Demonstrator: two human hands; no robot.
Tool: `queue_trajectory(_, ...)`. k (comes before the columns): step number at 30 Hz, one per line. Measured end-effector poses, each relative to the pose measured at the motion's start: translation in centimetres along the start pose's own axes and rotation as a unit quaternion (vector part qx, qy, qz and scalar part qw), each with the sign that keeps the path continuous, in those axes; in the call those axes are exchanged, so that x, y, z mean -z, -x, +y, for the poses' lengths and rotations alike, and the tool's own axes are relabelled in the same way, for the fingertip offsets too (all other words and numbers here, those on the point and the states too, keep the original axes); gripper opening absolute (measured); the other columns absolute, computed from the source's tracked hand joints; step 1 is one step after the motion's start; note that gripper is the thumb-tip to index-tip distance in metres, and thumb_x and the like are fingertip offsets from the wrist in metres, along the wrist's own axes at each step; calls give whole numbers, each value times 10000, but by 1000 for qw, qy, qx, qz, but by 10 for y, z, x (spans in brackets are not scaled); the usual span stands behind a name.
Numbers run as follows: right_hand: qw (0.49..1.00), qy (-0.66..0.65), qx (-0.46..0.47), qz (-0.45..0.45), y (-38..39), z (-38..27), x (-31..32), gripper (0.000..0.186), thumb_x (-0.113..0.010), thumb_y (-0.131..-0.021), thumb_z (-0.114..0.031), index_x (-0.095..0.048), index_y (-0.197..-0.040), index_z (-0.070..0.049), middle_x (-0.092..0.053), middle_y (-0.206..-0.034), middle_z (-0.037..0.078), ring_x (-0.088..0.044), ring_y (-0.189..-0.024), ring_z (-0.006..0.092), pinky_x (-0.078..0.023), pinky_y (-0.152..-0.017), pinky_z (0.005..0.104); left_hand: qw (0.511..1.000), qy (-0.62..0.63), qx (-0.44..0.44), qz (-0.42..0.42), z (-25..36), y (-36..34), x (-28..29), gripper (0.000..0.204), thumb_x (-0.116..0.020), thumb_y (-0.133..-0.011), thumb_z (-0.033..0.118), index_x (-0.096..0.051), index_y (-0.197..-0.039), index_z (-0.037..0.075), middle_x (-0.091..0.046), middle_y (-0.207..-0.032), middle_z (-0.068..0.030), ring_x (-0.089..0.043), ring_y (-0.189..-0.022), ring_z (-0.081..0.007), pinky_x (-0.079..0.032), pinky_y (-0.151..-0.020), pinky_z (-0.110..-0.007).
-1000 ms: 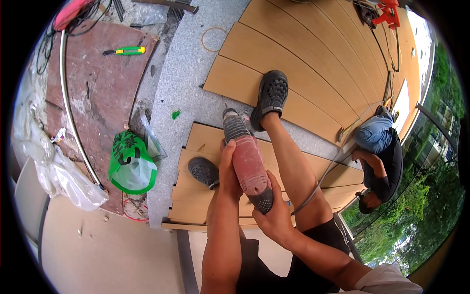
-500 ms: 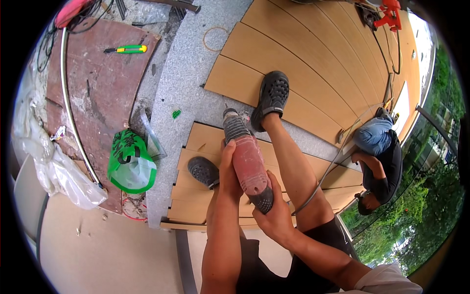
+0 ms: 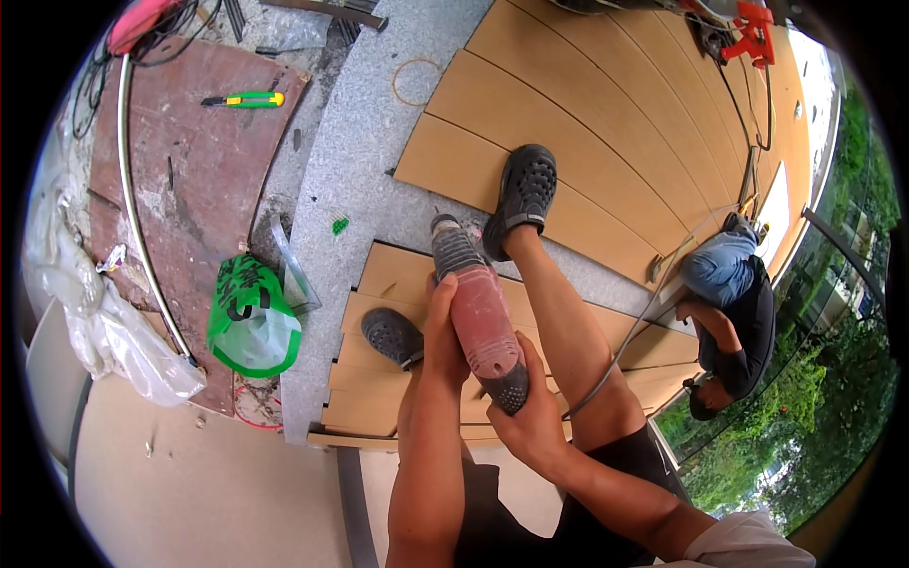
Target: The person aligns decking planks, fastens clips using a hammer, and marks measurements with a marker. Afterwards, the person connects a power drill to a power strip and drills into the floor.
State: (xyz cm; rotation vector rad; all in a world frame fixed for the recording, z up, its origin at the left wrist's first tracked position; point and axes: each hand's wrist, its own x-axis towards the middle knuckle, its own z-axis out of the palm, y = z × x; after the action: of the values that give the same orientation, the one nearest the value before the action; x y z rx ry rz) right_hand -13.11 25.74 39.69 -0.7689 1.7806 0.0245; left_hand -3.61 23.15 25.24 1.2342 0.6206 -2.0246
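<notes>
A worn red and black rotary hammer drill is held in both my hands, its bit pointing away from me at the grey stone strip between the tan planks. My left hand wraps round the left side of its body, thumb on top. Lower down, my right hand is closed round the black rear end. A dark cable runs from near my right hand toward the upper right. My feet, in black clogs, stand on the planks to either side of the drill. The drill hides most of my left fingers.
Tan planks cover the floor ahead. A green bag and a green-yellow utility knife lie left, by a brown board and plastic sheeting. A person crouches at the right. A red clamp is at upper right.
The drill and both hands are held almost still. The crouching person's head and arm have shifted slightly.
</notes>
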Motion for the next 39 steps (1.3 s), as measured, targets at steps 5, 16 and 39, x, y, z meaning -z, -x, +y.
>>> queue_trajectory(5,1000,-2,-26,6,-5,-6,-8,949,-781,-859,-166,-172,-1585,-98,-663,-1136,360,-675,-1050,513,-552,-883,497,999,21,28,14,8,2,-3,619,-546,-935,588,-637,-1180,28,-678,-941,-116,-668,-803,-245,-569,-730,-385)
queue_trajectory(16,999,-11,-23,-25,-19,-27,-3,982,-853,-830,-195,-212,-1563,-70,-591,-1342,253,-654,-1196,348,-536,-947,410,997,56,58,-6,20,-5,-4,595,-564,-893,577,-628,-1125,33,-663,-869,-109,-649,-716,-249,-568,-683,-391)
queue_trajectory(39,1000,8,-13,-9,-19,-21,-7,978,-796,-875,-300,-140,-1575,-109,-644,-1235,334,-670,-1081,508,-549,-900,507,998,27,44,21,19,-8,-5,592,-550,-897,557,-651,-1102,10,-683,-878,-142,-666,-739,-263,-576,-710,-394)
